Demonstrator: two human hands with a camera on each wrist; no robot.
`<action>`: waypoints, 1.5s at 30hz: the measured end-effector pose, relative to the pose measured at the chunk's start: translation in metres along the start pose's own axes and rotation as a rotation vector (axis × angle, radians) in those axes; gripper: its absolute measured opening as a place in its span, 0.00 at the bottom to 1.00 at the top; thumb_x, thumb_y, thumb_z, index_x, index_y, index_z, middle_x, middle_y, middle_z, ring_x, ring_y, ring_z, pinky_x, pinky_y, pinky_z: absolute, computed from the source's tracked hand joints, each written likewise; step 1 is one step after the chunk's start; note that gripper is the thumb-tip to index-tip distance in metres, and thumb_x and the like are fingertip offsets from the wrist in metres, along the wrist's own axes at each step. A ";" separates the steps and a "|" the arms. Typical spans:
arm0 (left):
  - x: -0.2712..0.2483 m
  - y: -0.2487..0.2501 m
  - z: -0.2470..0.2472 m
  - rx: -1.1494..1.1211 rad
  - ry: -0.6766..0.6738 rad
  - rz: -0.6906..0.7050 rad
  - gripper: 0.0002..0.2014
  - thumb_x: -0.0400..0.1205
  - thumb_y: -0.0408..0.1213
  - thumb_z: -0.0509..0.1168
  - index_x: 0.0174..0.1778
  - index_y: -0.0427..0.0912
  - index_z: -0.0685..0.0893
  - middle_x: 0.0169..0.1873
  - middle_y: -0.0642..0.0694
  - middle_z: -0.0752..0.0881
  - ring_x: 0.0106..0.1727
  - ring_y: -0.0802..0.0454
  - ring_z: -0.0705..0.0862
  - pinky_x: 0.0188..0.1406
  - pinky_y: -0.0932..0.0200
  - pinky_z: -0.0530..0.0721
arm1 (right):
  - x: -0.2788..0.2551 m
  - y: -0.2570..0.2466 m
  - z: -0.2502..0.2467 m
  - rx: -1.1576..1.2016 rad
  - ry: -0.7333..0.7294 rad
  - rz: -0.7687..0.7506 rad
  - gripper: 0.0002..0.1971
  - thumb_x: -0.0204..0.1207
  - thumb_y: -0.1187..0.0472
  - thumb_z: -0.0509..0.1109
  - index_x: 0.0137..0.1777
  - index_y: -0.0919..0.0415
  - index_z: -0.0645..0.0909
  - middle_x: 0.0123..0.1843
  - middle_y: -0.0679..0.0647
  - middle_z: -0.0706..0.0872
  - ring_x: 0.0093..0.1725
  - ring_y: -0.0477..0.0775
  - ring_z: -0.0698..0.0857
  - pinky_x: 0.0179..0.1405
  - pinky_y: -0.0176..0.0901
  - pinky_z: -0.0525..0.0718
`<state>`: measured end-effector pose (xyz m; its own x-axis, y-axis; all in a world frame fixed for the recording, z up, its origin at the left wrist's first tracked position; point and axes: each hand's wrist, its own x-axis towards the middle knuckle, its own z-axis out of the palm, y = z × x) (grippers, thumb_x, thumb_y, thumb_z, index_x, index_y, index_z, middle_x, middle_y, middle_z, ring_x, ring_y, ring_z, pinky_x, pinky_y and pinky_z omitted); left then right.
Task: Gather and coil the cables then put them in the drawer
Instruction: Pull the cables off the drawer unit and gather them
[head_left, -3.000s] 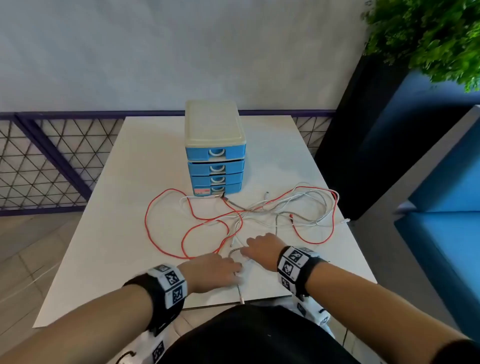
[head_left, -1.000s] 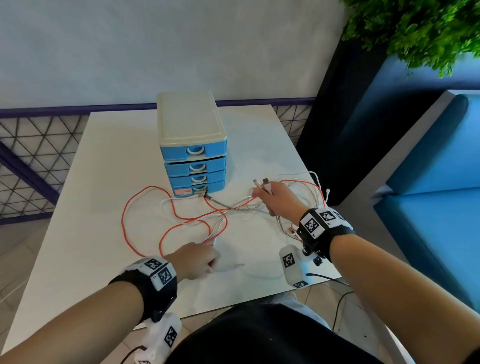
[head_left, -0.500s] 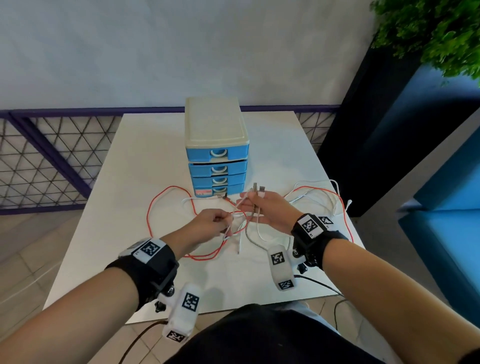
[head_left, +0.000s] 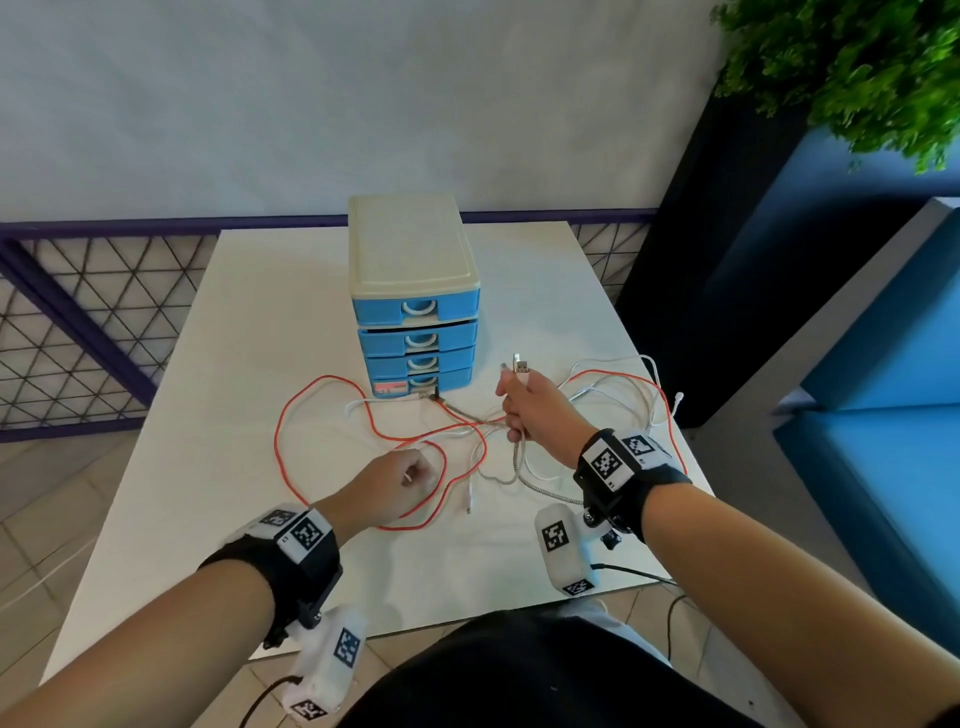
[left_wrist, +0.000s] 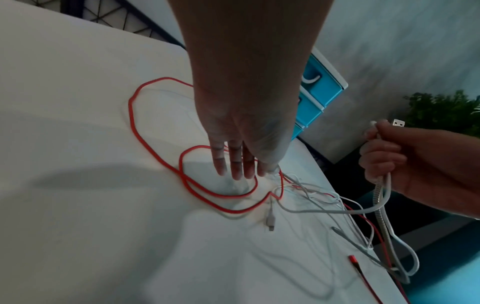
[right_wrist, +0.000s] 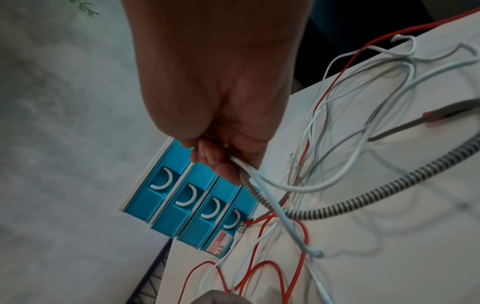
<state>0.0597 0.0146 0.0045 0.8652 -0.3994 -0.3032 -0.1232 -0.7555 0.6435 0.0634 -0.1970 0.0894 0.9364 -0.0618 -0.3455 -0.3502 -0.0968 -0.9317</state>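
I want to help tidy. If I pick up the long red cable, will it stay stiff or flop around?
Probably floppy: the red cable lies in loose loops on the table. It looks thin, so likely light. It crosses the white cables, so lifting may drag them along.

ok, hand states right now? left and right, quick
Left hand: open, fingers straight, tips down by the red cable loop.
Right hand: gripping a braided cable and a white cable, plug ends up.
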 end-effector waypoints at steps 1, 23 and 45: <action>0.002 0.002 0.002 0.017 0.023 0.028 0.09 0.80 0.46 0.64 0.46 0.44 0.83 0.44 0.48 0.87 0.45 0.51 0.84 0.49 0.58 0.83 | -0.001 0.000 -0.002 -0.006 0.000 0.008 0.13 0.86 0.54 0.56 0.41 0.58 0.68 0.26 0.49 0.65 0.22 0.47 0.65 0.26 0.42 0.74; 0.009 0.065 -0.010 -0.399 -0.251 -0.065 0.06 0.84 0.36 0.62 0.43 0.38 0.78 0.35 0.41 0.89 0.30 0.52 0.85 0.33 0.64 0.84 | -0.005 0.015 0.013 -0.105 -0.266 0.343 0.11 0.85 0.64 0.53 0.41 0.62 0.71 0.34 0.62 0.84 0.35 0.57 0.85 0.40 0.50 0.84; -0.007 0.033 -0.053 -1.165 0.125 -0.385 0.13 0.88 0.40 0.52 0.65 0.40 0.72 0.49 0.38 0.87 0.47 0.47 0.86 0.48 0.52 0.85 | -0.009 0.007 0.050 -0.147 -0.492 0.115 0.08 0.86 0.63 0.59 0.48 0.64 0.78 0.33 0.52 0.79 0.25 0.43 0.78 0.26 0.34 0.74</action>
<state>0.0756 0.0196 0.0653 0.7976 -0.1529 -0.5834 0.6013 0.1269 0.7888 0.0539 -0.1477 0.0798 0.7801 0.3902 -0.4891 -0.4175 -0.2575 -0.8714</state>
